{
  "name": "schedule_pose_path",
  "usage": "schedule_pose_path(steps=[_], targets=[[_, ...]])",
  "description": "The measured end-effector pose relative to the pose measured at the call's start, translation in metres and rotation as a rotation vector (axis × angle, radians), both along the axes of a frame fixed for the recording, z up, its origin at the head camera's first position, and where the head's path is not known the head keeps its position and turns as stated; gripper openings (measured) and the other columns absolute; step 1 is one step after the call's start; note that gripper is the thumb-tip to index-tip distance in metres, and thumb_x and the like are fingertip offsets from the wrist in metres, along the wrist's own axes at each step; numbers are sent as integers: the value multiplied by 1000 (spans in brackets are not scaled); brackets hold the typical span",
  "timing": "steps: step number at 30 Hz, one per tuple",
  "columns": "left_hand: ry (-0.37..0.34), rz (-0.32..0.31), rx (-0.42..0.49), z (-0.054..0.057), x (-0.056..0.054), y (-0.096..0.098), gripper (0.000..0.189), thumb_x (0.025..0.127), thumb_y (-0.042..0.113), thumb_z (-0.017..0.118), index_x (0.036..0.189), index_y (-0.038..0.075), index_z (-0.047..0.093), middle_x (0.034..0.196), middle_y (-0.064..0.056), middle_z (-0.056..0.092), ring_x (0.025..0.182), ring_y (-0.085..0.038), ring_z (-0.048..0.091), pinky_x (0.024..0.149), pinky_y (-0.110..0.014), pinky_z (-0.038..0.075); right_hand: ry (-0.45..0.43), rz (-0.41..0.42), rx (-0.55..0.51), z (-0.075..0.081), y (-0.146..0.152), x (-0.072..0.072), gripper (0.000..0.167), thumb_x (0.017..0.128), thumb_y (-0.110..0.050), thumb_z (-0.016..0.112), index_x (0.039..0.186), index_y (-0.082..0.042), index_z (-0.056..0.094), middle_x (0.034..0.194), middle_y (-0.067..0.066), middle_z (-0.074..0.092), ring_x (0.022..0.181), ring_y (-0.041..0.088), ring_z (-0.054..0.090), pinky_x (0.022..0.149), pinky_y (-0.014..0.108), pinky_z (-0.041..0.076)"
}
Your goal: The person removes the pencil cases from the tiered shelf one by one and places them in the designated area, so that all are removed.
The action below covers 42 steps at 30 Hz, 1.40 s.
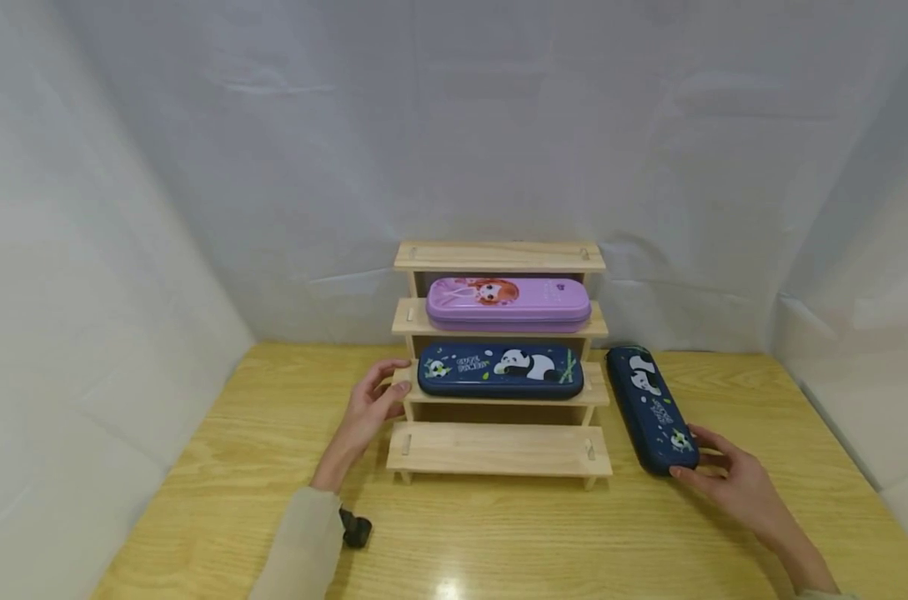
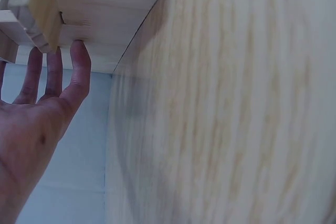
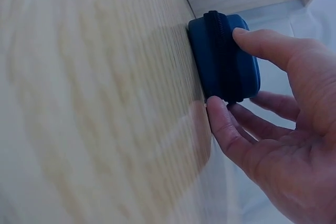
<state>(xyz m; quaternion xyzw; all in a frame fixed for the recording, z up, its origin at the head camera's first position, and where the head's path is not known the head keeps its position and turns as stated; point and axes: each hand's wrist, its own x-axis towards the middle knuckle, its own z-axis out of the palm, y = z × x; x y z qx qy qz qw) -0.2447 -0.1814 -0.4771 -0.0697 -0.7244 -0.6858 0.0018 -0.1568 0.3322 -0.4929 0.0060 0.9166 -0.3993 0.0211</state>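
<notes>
A tiered wooden display rack [image 1: 499, 450] stands on the table, its lowest step bare. At its left side my left hand [image 1: 374, 400] holds the end of the second step from the bottom. The left wrist view has those fingers [image 2: 80, 69] bent against the rack's wood. My right hand [image 1: 739, 483] grips the near end of a navy panda pencil case [image 1: 652, 412] lying slantwise on the table, right of the rack. Thumb and fingers span its zipped end [image 3: 226, 59] in the right wrist view. Another navy panda pencil case [image 1: 499, 372] lies on the step beside my left hand.
A purple pencil case [image 1: 509, 305] with a drawn girl rests one step higher, below the bare top step [image 1: 499, 255]. White sheeting [image 1: 499, 125] hangs behind and at both sides of the wooden table [image 1: 258, 433]. A black wrist device [image 1: 356, 529] shows by the left sleeve.
</notes>
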Motion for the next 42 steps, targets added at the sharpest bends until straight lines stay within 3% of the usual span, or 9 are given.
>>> schedule_pose_path(steps=[6,11,14,17,22,24,28,31,42], targets=[[6,-3,4,1,0,1,39,103,16,60,140,8,52,140,-8,48,102,-8,59,79,-29,59,95,13,33,6,0,2,79,92,-33,78,154,-3,41,138,31,56,110,38,68,75,19,53],[6,-3,3,0,1,0,39,103,16,60,140,8,52,140,-9,48,100,-8,59,79,-29,59,233,5,36,11,0,2,69,93,-27,77,151,-5,47,138,28,58,101,-10,60,72,17,54],[4,-3,4,1,0,0,39,103,16,60,140,8,52,141,-9,48,100,-8,60,79,-29,59,297,5,36,14,-3,0,66,93,-25,77,150,-6,49,139,27,57,99,-23,49,73,14,54],[4,-3,-1,1,0,0,39,103,17,61,140,9,52,142,-10,48,101,-8,60,79,-30,59,322,-7,53,19,-7,-3,65,93,-26,77,149,-6,50,140,25,57,103,-19,51,75,14,54],[9,-1,-1,1,0,0,39,103,16,61,140,8,52,141,-10,49,100,-9,60,79,-30,59,336,-16,80,27,-15,-6,63,94,-27,76,147,-5,51,141,24,57,110,23,64,76,24,60],[7,0,4,2,0,0,39,103,16,61,140,8,52,140,-9,49,100,-9,60,79,-31,59,349,-11,84,29,-18,-8,63,94,-26,76,147,-4,51,140,24,57,111,30,63,76,23,60],[-3,-1,5,2,1,0,39,103,15,60,141,8,52,140,-8,48,103,-10,60,81,-34,59,393,0,79,33,-23,-10,61,93,-24,78,146,-7,54,138,21,58,107,-7,55,75,16,56],[-9,2,-2,2,2,0,39,103,15,59,141,9,52,139,-8,48,104,-11,59,83,-36,59,435,15,58,35,-28,-12,59,92,-21,78,144,-7,55,138,20,59,104,-23,43,75,13,54],[-9,4,-7,1,1,0,39,103,15,59,141,9,52,139,-8,48,105,-11,59,84,-37,59,562,91,-21,42,-52,-26,57,88,-6,79,142,-9,59,131,17,61,106,-17,50,76,10,54]])
